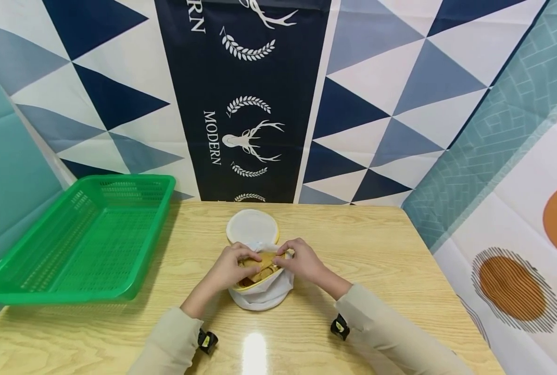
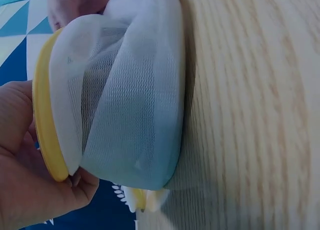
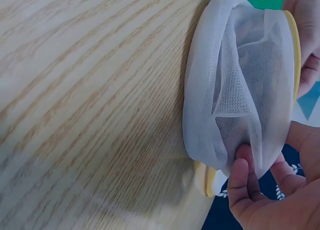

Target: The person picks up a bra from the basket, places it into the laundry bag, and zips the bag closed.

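A round white mesh laundry bag (image 1: 264, 298) with yellow trim stands on the table, its lid (image 1: 251, 227) folded back behind it. Crumpled tan-brown cloth (image 1: 265, 265) fills the opening. My left hand (image 1: 231, 266) is at the left rim, thumb and forefinger over the cloth; in the left wrist view, its other fingers (image 2: 86, 186) curl at the bag's edge beside the yellow rim (image 2: 47, 115). Opposite it, my right hand (image 1: 301, 259) grips the right rim. The right wrist view shows its fingers (image 3: 241, 182) pinching the outer mesh (image 3: 235, 90), which is creased there.
A green plastic basket (image 1: 142, 255) with slotted sides stands on the left of the wooden table (image 1: 377, 250). Patterned fabric (image 1: 255, 78) hangs behind the back edge, with more hangings on both sides. Black straps (image 1: 207, 341) sit on the wrists.
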A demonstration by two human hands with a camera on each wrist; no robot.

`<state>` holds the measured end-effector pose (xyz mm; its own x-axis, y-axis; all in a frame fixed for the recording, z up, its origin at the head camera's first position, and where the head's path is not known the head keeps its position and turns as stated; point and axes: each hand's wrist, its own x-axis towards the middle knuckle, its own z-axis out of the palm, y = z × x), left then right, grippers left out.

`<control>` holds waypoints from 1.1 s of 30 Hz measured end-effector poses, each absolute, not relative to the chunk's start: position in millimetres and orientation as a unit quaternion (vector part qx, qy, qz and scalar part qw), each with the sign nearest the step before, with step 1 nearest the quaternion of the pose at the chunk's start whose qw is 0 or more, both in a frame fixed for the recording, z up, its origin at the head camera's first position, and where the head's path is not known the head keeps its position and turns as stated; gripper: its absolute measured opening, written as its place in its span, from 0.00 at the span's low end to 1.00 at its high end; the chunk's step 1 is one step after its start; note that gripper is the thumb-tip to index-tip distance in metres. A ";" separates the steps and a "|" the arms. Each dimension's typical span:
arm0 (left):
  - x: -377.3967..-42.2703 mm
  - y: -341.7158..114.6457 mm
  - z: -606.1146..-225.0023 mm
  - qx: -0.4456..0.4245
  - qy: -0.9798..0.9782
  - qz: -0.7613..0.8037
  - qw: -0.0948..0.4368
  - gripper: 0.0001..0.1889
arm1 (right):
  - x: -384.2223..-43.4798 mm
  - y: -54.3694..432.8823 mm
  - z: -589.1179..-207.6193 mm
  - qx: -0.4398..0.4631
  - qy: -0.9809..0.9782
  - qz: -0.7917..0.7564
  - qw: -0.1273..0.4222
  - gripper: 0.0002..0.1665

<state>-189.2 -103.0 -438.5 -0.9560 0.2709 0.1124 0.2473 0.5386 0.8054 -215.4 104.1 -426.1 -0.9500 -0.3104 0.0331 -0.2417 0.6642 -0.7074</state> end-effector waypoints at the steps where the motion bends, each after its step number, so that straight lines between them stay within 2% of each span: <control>1: -188.7 -101.2 -437.9 0.144 0.882 0.449 0.011 0.06 | -215.5 104.6 -426.0 -0.154 0.911 -0.380 0.041 0.08; 10: -183.6 -93.5 -435.7 0.151 0.918 0.367 -0.027 0.07 | -215.1 104.4 -424.3 -0.157 0.911 -0.377 0.050 0.04; 17: -182.3 -92.0 -436.2 0.161 0.925 0.340 -0.048 0.09 | -216.5 104.8 -422.7 -0.142 0.914 -0.375 0.054 0.07; 21: -181.7 -91.4 -436.3 0.165 0.927 0.333 -0.047 0.09 | -216.6 104.7 -423.3 -0.136 0.914 -0.376 0.061 0.08; 28: -180.8 -92.7 -436.8 0.173 0.921 0.345 -0.046 0.08 | -217.6 101.9 -420.8 -0.156 0.933 -0.314 0.076 0.22; 33: -181.6 -99.5 -434.6 0.176 0.894 0.412 -0.016 0.09 | -216.6 98.9 -421.4 -0.170 0.941 -0.284 0.075 0.20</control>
<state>-181.6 -99.5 -434.6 -0.9372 0.3019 0.1745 0.3288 0.5986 0.7304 -216.6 98.9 -421.4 -0.9312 -0.3617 -0.0442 -0.2770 0.7815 -0.5591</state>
